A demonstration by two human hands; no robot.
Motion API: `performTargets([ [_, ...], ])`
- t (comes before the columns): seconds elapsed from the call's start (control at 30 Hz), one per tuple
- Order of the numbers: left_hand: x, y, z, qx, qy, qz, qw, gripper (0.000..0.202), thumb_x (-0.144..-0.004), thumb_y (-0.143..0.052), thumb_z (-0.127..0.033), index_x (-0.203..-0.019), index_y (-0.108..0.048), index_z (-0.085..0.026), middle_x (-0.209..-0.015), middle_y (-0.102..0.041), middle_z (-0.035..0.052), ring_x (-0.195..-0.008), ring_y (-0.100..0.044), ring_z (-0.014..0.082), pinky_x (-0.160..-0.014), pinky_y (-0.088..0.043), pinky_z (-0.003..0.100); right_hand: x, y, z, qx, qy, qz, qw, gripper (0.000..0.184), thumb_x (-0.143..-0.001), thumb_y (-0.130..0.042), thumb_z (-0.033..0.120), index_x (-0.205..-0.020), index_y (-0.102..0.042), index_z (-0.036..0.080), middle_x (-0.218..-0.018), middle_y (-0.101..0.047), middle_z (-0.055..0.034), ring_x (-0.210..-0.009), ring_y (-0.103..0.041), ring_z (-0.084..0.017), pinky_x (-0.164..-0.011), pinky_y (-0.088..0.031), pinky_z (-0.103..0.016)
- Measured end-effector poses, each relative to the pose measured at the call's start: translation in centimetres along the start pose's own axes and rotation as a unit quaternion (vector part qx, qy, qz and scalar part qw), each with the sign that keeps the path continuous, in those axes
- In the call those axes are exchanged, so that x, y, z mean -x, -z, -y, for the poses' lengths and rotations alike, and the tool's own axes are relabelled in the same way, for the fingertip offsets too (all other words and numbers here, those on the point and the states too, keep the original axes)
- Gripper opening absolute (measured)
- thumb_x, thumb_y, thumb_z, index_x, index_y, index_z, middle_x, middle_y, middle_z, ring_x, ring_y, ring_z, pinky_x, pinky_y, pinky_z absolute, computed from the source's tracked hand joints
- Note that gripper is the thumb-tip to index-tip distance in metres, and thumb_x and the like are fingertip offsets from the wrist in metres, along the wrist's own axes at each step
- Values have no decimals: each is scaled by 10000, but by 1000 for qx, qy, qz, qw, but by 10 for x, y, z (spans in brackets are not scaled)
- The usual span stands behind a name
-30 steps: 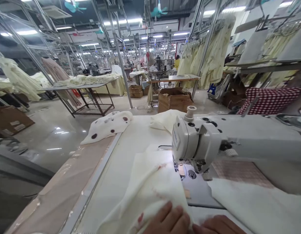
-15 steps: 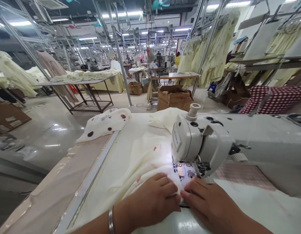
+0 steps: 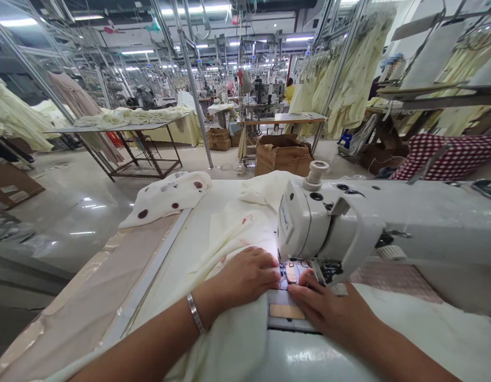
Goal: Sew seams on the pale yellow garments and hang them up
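Note:
A white sewing machine (image 3: 304, 228) stands at the right, its lamp lighting the needle area. Cream fabric (image 3: 229, 233) with small reddish prints is spread on the machine table, left of the needle. My left hand (image 3: 245, 278), a silver bangle at its wrist, is closed on this fabric with its fingertips just left of the presser foot (image 3: 292, 272). My right hand (image 3: 328, 302) is closed beside the foot's right side, partly under the machine head. What its fingers pinch is hidden. A metal plate with a tan strip (image 3: 287, 311) shows between the hands.
White spotted fabric (image 3: 165, 199) lies at the table's far left corner. A thread cone (image 3: 317, 174) sits atop the machine. Beyond are a cardboard box (image 3: 283, 155), a metal-legged table (image 3: 129, 127) with piled cloth, and hanging cream garments (image 3: 349, 85).
Both hands have moved forward, closer to the needle, and the left also slightly leftward. The fabric's near part has shifted, uncovering the plate with the tan strip. The view has tilted slightly.

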State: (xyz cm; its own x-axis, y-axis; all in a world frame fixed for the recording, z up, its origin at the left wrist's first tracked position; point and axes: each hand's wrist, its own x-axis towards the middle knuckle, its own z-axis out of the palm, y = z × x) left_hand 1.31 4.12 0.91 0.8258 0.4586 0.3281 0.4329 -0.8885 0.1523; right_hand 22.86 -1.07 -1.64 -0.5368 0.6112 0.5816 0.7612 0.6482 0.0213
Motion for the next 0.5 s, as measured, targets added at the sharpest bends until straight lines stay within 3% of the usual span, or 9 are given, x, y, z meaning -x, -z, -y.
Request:
performTargets([
  [0.2, -6, 9, 3, 6, 35, 1, 999, 167, -926, -469, -222, -878, -624, -185, -844, -554, 5, -847, -539, 162, -815, -420, 288, -2, -1, 1, -18, -10, 14, 1000, 235, -908, -436, 215, -898, -669, 242, -852, -689, -29, -722, -626, -157, -693, -397, -302],
  [0.33, -3, 6, -1, 9, 62, 4, 998, 134, -917, -489, -229, -883, -615, -197, -893, -585, 1, -880, -539, 158, -849, -419, 286, -10, 12, 8, -35, 2, 34, 999, 267, -914, -401, 195, -898, -665, 230, -828, -678, -31, -680, -613, -144, -625, -405, -282],
  [0.4, 8, 1, -18, 9, 87, -1, 996, 111, -898, -521, -244, -870, -617, -195, -915, -601, 8, -872, -545, 164, -829, -438, 287, -12, 26, 17, -61, 13, 40, 997, 257, -906, -402, 177, -932, -653, 223, -817, -668, -34, -663, -598, -141, -589, -407, -273],
  [0.5, 33, -10, -64, 6, 122, -8, 992, 104, -836, -601, -279, -882, -625, -188, -937, -614, 44, -872, -559, 193, -794, -470, 307, -6, 46, 34, -108, 34, 47, 992, 237, -897, -400, 155, -976, -621, 190, -738, -635, -38, -637, -567, -147, -569, -417, -272],
])
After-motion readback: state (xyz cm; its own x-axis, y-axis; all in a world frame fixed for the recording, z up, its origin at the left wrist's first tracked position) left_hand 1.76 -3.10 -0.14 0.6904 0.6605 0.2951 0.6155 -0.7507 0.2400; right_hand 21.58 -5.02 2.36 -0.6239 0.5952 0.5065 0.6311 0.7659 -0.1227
